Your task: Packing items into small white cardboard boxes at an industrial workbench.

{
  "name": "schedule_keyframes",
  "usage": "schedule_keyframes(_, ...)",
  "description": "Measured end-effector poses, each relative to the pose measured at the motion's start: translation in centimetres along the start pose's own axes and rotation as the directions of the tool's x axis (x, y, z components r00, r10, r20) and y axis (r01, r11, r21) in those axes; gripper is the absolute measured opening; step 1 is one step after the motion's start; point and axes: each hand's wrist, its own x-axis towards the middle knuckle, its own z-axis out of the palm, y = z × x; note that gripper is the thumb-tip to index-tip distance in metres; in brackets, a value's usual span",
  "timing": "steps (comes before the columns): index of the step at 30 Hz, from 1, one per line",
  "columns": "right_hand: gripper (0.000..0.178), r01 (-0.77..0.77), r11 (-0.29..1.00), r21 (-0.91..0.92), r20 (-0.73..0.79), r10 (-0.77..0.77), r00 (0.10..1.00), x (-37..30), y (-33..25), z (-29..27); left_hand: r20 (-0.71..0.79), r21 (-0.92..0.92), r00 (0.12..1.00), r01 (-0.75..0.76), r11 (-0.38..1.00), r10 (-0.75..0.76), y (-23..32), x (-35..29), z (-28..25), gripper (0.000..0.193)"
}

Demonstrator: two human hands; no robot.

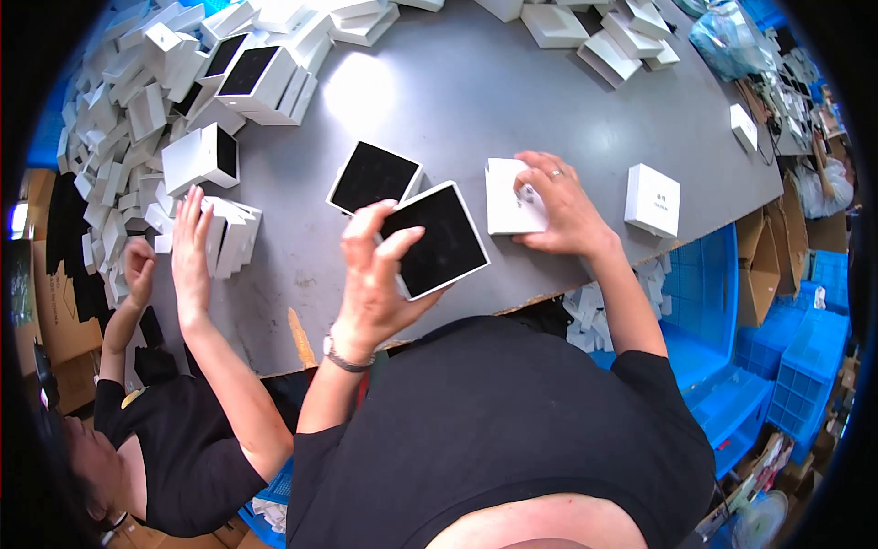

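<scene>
My left hand (pixel 375 279), a watch on its wrist, grips a white box tray with a black inside (pixel 439 240) by its left side. Partly behind it, a second black-faced white box (pixel 373 177) lies on the grey table. To the right, my right hand (pixel 569 215), with a ring on one finger, is closed around a white box (pixel 505 197). Its fingers curl over the top, the thumb at the near edge, and small dark marks show beside the fingertips. Further right, a closed white box (pixel 653 199) with grey print sits alone.
A large heap of white boxes (pixel 128 119) covers the table's far left. A co-worker's hands (pixel 190 242) are beside a row of boxes there. More boxes (pixel 608 46) lie at the far edge. Blue crates (pixel 704 302) stand below the table's right edge, one holding white pieces.
</scene>
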Motion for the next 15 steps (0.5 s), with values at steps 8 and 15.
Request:
schedule_keyframes(8,0.064,0.024,0.996,0.083,-0.095,-0.016,0.995,-6.5,-1.9,-0.4,0.206,-0.051,0.968,0.159,0.986,-0.145,0.9,-1.7,7.3,0.113)
schedule_keyframes(15,0.063,-0.05,0.999,0.017,-0.097,0.052,0.994,-6.8,-2.4,0.0,0.222,-0.04,0.962,0.172,0.984,-0.159,1.1,-1.7,7.6,0.112)
